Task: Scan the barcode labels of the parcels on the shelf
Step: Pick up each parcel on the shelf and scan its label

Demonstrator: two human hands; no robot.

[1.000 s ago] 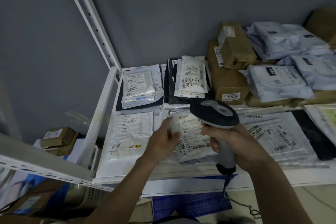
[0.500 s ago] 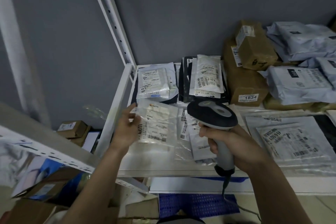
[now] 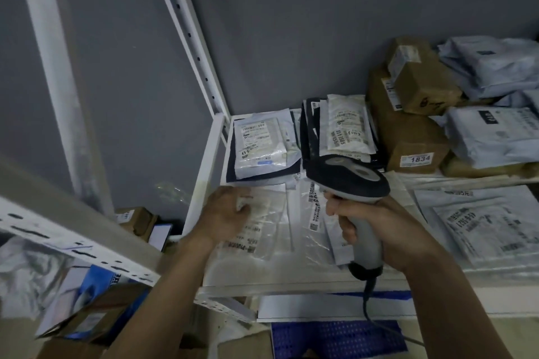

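Note:
My right hand (image 3: 376, 230) grips the grey handle of a barcode scanner (image 3: 347, 178), whose dark head points down and left over the shelf. My left hand (image 3: 226, 213) lies on a clear plastic parcel (image 3: 262, 230) with a white label, fingers curled at its top left corner. Beside it lies another flat parcel (image 3: 313, 210) with a barcode strip, partly under the scanner. All of them lie on the white metal shelf (image 3: 291, 281).
Two stacks of flat white and black parcels (image 3: 259, 146) (image 3: 347, 128) lie at the back. Brown boxes (image 3: 408, 137), one marked 1834, and grey mailer bags (image 3: 493, 134) stand to the right. A grey labelled bag (image 3: 490, 221) lies front right. Shelf uprights (image 3: 189, 38) rise left; cartons (image 3: 134, 218) sit below.
My left hand has carried the clear parcel from beside the scanner to the shelf's left side and laid it flat. The view has shifted left. The scanner hand stays in place.

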